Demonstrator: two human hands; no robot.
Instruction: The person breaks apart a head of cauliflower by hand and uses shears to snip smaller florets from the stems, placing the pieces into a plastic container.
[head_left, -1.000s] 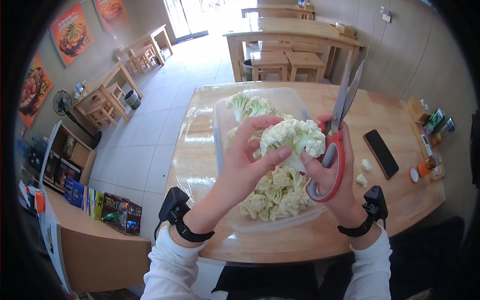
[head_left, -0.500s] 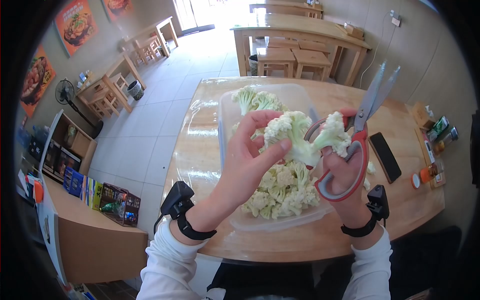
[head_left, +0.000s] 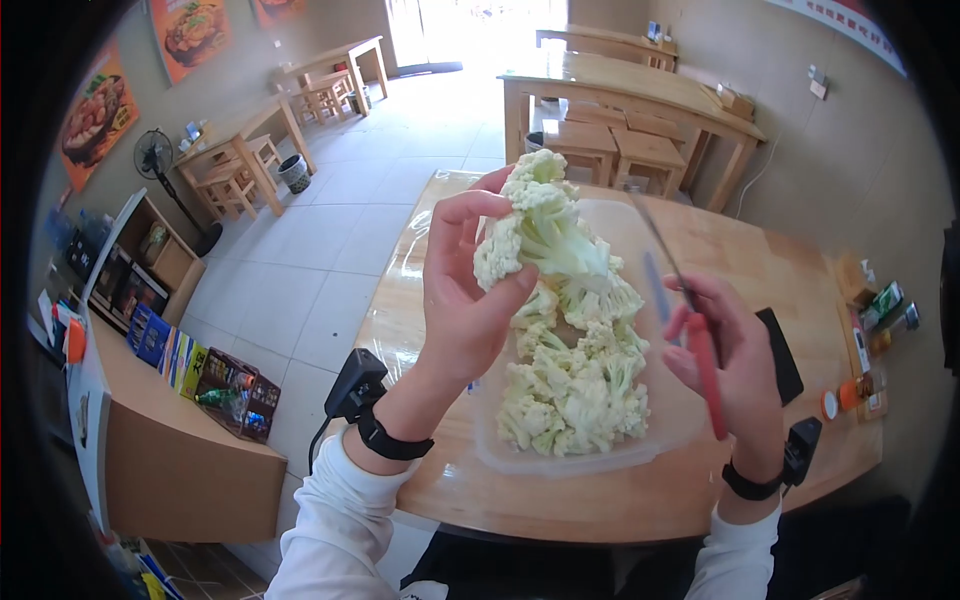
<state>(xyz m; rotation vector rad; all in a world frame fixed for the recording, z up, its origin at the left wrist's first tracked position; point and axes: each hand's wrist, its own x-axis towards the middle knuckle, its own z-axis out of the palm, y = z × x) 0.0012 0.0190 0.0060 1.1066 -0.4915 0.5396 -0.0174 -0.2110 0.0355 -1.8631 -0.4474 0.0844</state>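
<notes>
My left hand [head_left: 470, 270] grips a large piece of cauliflower [head_left: 550, 230], raised above the bin with its cut stem toward the right. In my right hand [head_left: 730, 345] is a pair of scissors with red handles [head_left: 708, 375], the blades pointing up and away, apart from the cauliflower. The blades are a little blurred. Below both hands stands a translucent plastic bin [head_left: 600, 462] holding many cut cauliflower florets [head_left: 575, 400]. Part of the bin's far side is hidden behind the held piece.
A black phone [head_left: 780, 355] lies right of my right hand. Bottles and jars [head_left: 850, 395] line the table's right edge. To the left stands a wooden cabinet [head_left: 190, 480] with a crate [head_left: 235, 395] beside it. Wooden tables [head_left: 630, 95] and stools are farther back.
The small floret has left my right hand. My left hand has lifted and turned the large cauliflower piece. The scissors have swung to an edge-on view, and the head view has shifted.
</notes>
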